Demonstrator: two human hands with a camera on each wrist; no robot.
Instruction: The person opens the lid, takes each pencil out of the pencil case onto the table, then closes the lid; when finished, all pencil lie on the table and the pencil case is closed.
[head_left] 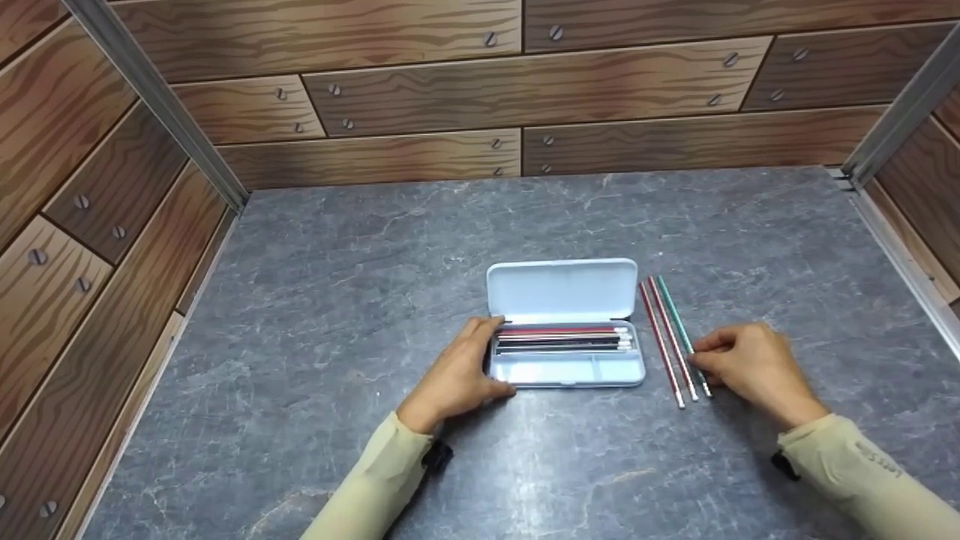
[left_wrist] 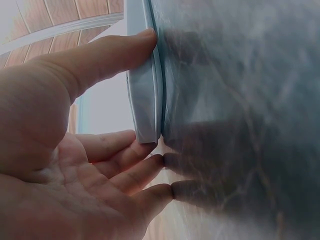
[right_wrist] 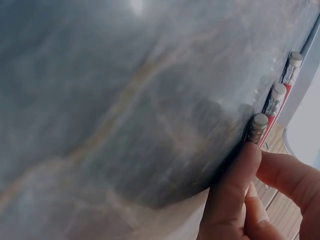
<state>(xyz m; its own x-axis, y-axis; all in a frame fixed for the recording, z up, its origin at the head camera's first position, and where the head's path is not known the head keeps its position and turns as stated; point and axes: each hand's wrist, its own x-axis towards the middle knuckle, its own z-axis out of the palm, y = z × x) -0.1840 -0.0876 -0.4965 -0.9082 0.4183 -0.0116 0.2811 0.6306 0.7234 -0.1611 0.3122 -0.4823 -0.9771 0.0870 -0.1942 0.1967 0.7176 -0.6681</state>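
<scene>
A light blue pencil case (head_left: 544, 369) lies with its lid up, several pencils (head_left: 559, 337) in its rear compartment. My left hand (head_left: 457, 371) holds the case's left end, thumb at the front edge, fingers around the side; the left wrist view shows the thumb on the case (left_wrist: 142, 107). To the right of the case, a red pencil (head_left: 661, 345), a second red pencil (head_left: 673, 337) and a green pencil (head_left: 673, 307) lie side by side. My right hand (head_left: 754, 367) pinches the green pencil near its eraser end (right_wrist: 259, 122) between thumb and forefinger.
The case's front part has a divider (head_left: 595, 367) toward the right. Grey marbled tabletop (head_left: 337, 300) surrounds everything. Wood-patterned walls (head_left: 420, 90) with metal corner posts (head_left: 161, 97) stand at the back and sides.
</scene>
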